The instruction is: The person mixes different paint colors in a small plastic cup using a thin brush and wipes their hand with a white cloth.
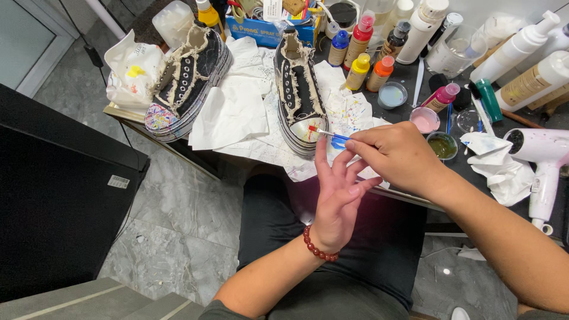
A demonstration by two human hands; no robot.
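Right hand holds blue brush near 5 paint bottles.

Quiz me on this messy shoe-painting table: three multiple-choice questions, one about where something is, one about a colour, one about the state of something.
1. Where is the hair dryer?
A. at the table's right end
B. on the floor
C. inside a shoe

2. What colour is the brush tip?
A. green
B. red
C. white

3. How is the left hand?
A. clenched round a bottle
B. flat on the table
C. open, fingers spread, beside the brush

Answers:
1 A, it lies right of the paint cups, near crumpled tissue.
2 B, red paint shows on the bristles held by the right hand.
3 C, the palm is raised and holds nothing.
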